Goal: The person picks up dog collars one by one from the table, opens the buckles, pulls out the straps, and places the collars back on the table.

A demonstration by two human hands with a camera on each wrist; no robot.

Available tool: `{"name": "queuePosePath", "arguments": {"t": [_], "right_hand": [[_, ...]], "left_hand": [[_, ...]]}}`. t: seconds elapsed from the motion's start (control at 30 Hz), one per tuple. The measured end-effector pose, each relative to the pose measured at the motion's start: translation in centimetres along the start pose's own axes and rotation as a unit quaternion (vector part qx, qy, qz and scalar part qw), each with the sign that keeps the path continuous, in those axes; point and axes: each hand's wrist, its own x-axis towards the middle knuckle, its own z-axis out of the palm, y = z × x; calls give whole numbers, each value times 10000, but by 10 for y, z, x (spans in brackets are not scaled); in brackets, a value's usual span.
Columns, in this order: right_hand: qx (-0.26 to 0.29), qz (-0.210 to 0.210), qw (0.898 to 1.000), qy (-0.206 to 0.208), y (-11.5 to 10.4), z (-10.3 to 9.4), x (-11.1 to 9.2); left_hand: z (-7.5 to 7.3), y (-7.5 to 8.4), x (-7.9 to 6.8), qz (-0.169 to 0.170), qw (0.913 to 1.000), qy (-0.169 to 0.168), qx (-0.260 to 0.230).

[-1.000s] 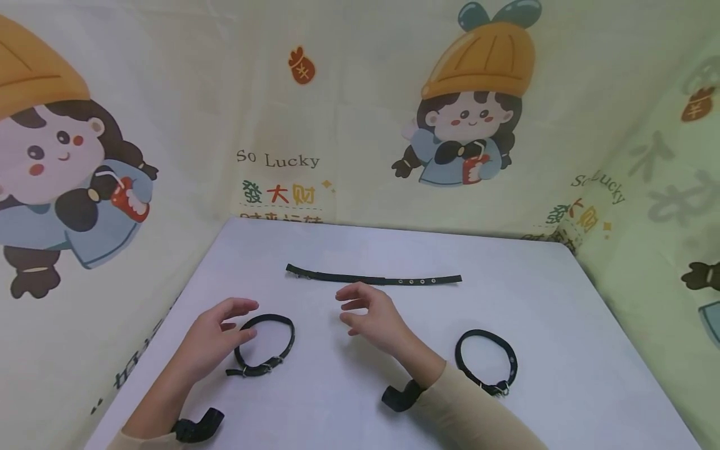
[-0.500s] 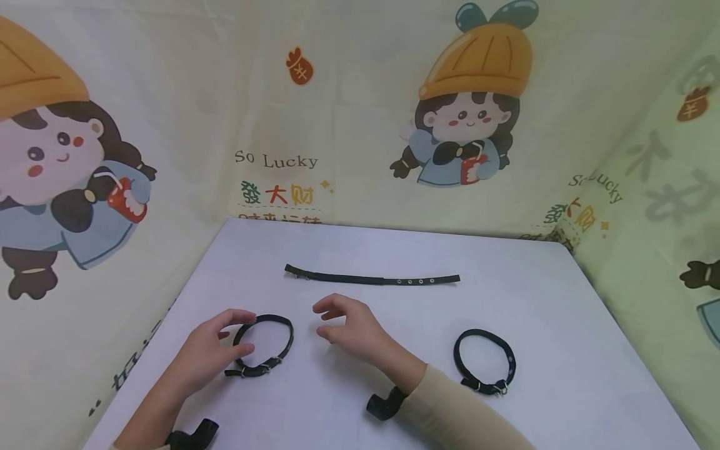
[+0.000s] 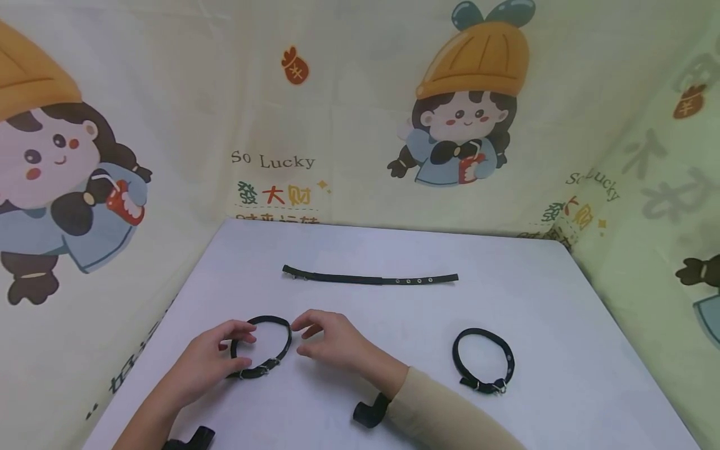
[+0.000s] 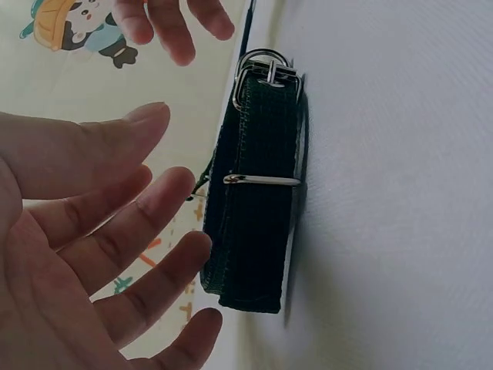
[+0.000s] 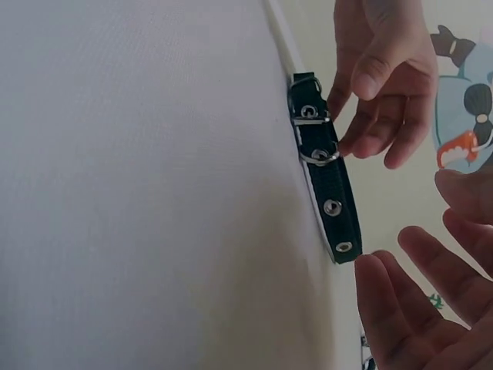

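A black buckled collar (image 3: 269, 319), fastened into a loop, stands on its edge on the white table. Its metal buckle (image 4: 269, 73) and strap keeper show in the left wrist view; metal eyelets dot the strap in the right wrist view. My left hand (image 3: 205, 359) is at the loop's left side, fingers spread and overlapping it in the head view. On the other side my right hand (image 3: 334, 340) has its fingertips right at the loop's right edge, fingers loosely bent. Neither hand grips the collar.
A second looped black collar (image 3: 457, 359) stands on the table (image 3: 568, 350) at the right. A third collar (image 3: 349, 279) lies stretched straight toward the back. A cream cloth (image 3: 360, 112) with cartoon prints hangs behind and at the sides.
My right hand has moved left and nearer, up to the looped collar's right side. My left hand has come down slightly beside its left side. The collars have stayed in place.
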Motion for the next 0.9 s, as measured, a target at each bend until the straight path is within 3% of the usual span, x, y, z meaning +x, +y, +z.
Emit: {"name": "queuePosePath", "arguments": {"t": [0.4, 0.63, 0.9], "right_hand": [[111, -47, 9986, -505, 1, 18, 10], [-69, -52, 9977, -670, 2, 26, 16], [-419, -141, 9963, -738, 2, 32, 19]], "left_hand": [[4, -4, -1, -43, 9996, -225, 190], [8, -9, 0, 87, 9990, -422, 85], [12, -10, 1, 104, 9971, -673, 331]]}}
